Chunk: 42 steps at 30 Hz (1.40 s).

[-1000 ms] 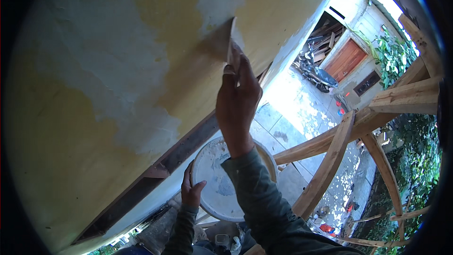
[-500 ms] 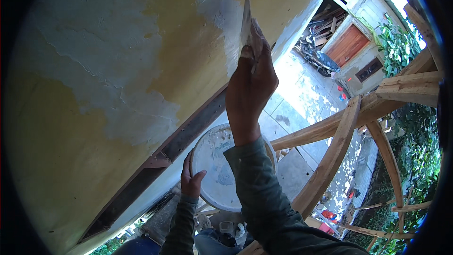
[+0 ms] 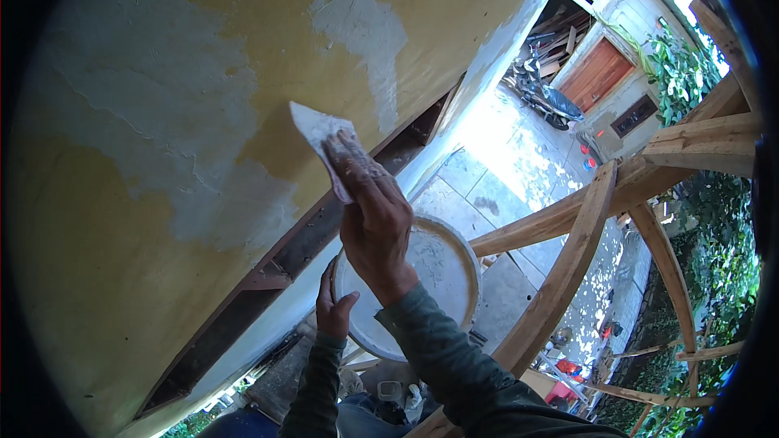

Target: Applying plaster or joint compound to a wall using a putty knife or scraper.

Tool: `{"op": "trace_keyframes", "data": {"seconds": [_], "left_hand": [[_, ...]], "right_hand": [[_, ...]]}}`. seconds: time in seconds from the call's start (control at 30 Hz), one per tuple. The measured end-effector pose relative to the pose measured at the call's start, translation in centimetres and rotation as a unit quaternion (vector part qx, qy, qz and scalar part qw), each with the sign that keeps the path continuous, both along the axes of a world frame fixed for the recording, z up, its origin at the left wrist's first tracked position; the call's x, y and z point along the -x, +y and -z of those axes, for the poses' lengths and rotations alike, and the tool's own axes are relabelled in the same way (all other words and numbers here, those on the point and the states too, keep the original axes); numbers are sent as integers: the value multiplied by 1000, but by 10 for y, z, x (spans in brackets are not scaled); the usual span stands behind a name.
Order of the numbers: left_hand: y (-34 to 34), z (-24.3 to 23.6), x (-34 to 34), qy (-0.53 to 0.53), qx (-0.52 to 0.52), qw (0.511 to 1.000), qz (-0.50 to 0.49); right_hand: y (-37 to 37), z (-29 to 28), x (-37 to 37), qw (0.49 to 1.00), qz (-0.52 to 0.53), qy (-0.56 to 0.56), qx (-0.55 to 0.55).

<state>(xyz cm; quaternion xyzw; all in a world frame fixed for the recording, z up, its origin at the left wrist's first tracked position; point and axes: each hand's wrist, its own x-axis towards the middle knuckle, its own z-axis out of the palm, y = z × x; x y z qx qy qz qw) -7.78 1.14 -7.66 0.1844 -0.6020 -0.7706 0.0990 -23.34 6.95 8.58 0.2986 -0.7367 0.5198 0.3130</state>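
Observation:
In my right hand I grip a flat, whitish putty scraper, its broad blade tilted close to the yellow wall. Pale filler patches spread over that wall. Beneath my right forearm is a round, shallow, white-smeared pan, partly covered by my hand and sleeve. My left hand grips the pan's left rim, thumb on the near side and fingers wrapped around the edge.
A dark metal beam runs along the wall's lower edge. Curved wooden poles cross on the right. Far below lie a paved yard, a motorcycle and a wooden door. Green plants fill the right side.
My right hand has swung left and down with the scraper, whose blade has turned from edge-on to showing its flat face. My left hand stays on the pan, which has shifted slightly.

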Motion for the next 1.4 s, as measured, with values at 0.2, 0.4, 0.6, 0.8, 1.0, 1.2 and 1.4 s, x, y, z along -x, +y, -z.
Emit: {"op": "trace_keyframes", "data": {"seconds": [0.2, 0.4, 0.6, 0.8, 1.0, 1.2, 1.4], "left_hand": [[9, -1, -6, 0, -42, 999, -2], [-12, 35, -13, -24, -65, 997, -14], [3, -8, 11, 5, -22, 999, -25], [9, -13, 20, 17, -17, 999, -33], [19, -29, 22, 10, -4, 999, -47], [34, -36, 20, 24, 20, 999, -36], [41, -40, 13, 26, 6, 999, -31]], "right_hand": [[-10, -37, 45, 986, 101, -3, 133], [-44, -14, -24, 999, 21, 23, 29], [72, 1, -47, 985, -78, -148, -33], [208, 10, -18, 952, -27, -302, -49], [209, 38, -43, 923, 22, -316, -218], [182, 47, -27, 928, 41, -177, -324], [169, 64, -31, 921, 27, -137, -364]]}}
